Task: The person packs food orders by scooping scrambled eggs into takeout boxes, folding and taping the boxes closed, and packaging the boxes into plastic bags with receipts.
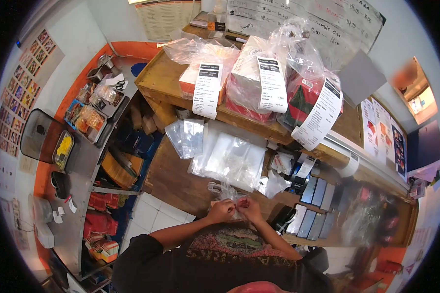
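Note:
Close to my chest, my left hand [222, 212] and my right hand [249, 209] are near each other, both with fingers pinched on a clear plastic bag [225, 190]. Part of the bag sticks up above my fingers; the rest is hidden by the hands. Just beyond lies a stack of flat clear plastic bags [234, 158] on the wooden desk [171, 180], with smaller clear packets [185, 136] at its left. A crumpled clear bag [275, 184] rests to the right of the stack.
On the raised shelf [156, 93] stand bagged boxes with receipts [208, 88], [270, 83] and a third bagged box [303, 100]. Several phones [314, 207] lie at the right. A metal counter [78, 195] holds food trays [90, 122] at the left.

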### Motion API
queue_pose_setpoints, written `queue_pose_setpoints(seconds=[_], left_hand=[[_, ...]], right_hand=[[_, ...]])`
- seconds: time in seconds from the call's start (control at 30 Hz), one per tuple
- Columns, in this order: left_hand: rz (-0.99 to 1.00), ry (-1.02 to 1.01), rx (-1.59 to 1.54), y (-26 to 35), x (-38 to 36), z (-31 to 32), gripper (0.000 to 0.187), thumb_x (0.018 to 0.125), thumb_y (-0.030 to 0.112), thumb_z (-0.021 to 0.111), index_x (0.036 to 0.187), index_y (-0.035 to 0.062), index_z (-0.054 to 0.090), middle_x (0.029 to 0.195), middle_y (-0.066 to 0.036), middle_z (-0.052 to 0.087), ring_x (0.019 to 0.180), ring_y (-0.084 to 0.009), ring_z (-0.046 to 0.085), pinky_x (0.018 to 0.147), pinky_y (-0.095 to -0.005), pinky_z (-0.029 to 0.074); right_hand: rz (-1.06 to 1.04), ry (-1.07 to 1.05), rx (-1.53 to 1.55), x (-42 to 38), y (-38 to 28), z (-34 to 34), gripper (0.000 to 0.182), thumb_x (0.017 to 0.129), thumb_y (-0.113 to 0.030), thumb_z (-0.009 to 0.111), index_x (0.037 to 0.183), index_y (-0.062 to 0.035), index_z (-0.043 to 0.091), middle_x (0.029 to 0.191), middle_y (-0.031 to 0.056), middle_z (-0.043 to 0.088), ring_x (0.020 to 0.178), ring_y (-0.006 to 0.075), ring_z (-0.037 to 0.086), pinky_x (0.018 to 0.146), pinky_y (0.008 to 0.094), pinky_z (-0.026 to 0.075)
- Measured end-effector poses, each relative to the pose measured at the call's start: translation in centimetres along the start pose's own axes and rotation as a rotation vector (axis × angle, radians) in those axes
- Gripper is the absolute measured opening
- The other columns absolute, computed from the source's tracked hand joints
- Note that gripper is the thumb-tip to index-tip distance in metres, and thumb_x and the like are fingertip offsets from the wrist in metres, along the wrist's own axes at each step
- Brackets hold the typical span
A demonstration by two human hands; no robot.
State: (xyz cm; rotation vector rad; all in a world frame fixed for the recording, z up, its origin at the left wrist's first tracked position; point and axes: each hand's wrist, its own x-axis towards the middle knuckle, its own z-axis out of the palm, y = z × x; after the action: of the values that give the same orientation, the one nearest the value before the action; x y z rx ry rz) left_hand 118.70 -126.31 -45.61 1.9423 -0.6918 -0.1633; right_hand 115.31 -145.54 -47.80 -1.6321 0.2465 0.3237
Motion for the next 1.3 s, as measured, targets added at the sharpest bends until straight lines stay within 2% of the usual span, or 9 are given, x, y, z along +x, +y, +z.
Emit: queue_pose_setpoints(seconds=[0.17,0.27,0.33,0.63,0.87,0.93,1.07,1.13,1.3], left_hand=[[-0.03,0.02,0.018,0.7,0.2,-0.4,0.007,0.076,0.005,0.068,0.081,0.0027,0.063,0.089,-0.011,0.067,0.073,-0.0275,0.067,0.065,-0.035,0.052],[-0.008,0.008,0.033,0.4,0.1,-0.1,0.007,0.077,0.005,0.068,0.081,0.0033,0.063,0.089,-0.01,0.067,0.071,-0.027,0.066,0.063,-0.035,0.052],[-0.008,0.004,0.054,0.2,0.1,0.0,0.007,0.077,0.006,0.068,0.082,0.0033,0.064,0.09,-0.01,0.068,0.073,-0.027,0.067,0.065,-0.0354,0.053],[-0.05,-0.055,0.025,1.1,0.2,-0.6,0.01,0.079,0.011,0.067,0.085,0.0039,0.065,0.094,-0.011,0.067,0.08,-0.0302,0.067,0.071,-0.0384,0.053],[0.056,-0.01,-0.029,0.1,0.1,-0.4,0.008,0.082,0.009,0.07,0.084,0.0019,0.068,0.098,-0.01,0.069,0.082,-0.0261,0.069,0.07,-0.036,0.054],[0.107,0.01,0.037,0.4,0.0,-0.5,0.011,0.081,0.013,0.073,0.081,0.0032,0.068,0.1,-0.01,0.066,0.076,-0.0253,0.067,0.067,-0.0359,0.054],[0.163,-0.071,0.335,1.7,0.8,-1.0,0.014,0.074,0.019,0.072,0.074,0.0069,0.064,0.096,-0.006,0.062,0.078,-0.0267,0.064,0.068,-0.0403,0.052],[0.272,0.035,0.441,1.6,1.0,-1.2,0.014,0.068,0.019,0.072,0.07,0.01,0.062,0.09,-0.007,0.055,0.08,-0.0288,0.056,0.066,-0.0423,0.046],[0.258,0.084,0.415,3.4,1.6,-1.2,0.013,0.066,0.017,0.071,0.07,0.0095,0.062,0.088,-0.009,0.052,0.084,-0.0313,0.051,0.07,-0.0439,0.042]], right_hand=[[-0.018,0.052,0.078,0.0,1.2,-0.1,0.029,0.077,-0.002,0.074,0.105,-0.0012,0.066,0.088,0.0055,0.069,0.08,0.0126,0.067,0.074,0.0274,0.055],[-0.03,0.036,0.06,-0.4,0.7,-0.1,0.028,0.08,0.004,0.069,0.107,0.0025,0.063,0.093,0.0071,0.068,0.082,0.0137,0.065,0.075,0.0283,0.055],[0.003,0.006,0.113,-0.2,0.6,0.0,0.027,0.079,-0.003,0.073,0.105,0.0009,0.066,0.089,0.0048,0.069,0.08,0.012,0.066,0.074,0.0266,0.054],[0.089,0.009,0.181,-0.7,-0.3,0.2,0.029,0.082,-0.004,0.072,0.109,0.0019,0.064,0.094,0.0057,0.069,0.087,0.0122,0.064,0.076,0.0263,0.053],[0.173,-0.024,0.179,-0.4,-0.4,-0.3,0.033,0.081,-0.004,0.074,0.113,0.0009,0.064,0.095,0.0059,0.068,0.087,0.0148,0.065,0.078,0.0284,0.054],[0.106,-0.07,-0.119,-0.4,-1.1,-0.7,0.033,0.082,-0.005,0.073,0.113,0.0002,0.064,0.096,0.0072,0.068,0.086,0.0156,0.066,0.077,0.0284,0.055],[0.095,0.015,-0.074,-0.5,-0.9,-0.1,0.033,0.085,-0.003,0.068,0.117,-0.0007,0.061,0.098,0.009,0.068,0.085,0.0164,0.067,0.072,0.0274,0.055],[0.341,-0.156,0.351,-1.2,-2.0,0.4,0.033,0.088,-0.002,0.063,0.12,-0.0018,0.058,0.098,0.01,0.068,0.083,0.0176,0.068,0.071,0.0279,0.054],[0.311,-0.227,0.66,-2.1,-2.4,0.1,0.036,0.092,-0.004,0.063,0.126,-0.0038,0.055,0.098,0.0055,0.066,0.086,0.0114,0.062,0.069,0.0239,0.049]])
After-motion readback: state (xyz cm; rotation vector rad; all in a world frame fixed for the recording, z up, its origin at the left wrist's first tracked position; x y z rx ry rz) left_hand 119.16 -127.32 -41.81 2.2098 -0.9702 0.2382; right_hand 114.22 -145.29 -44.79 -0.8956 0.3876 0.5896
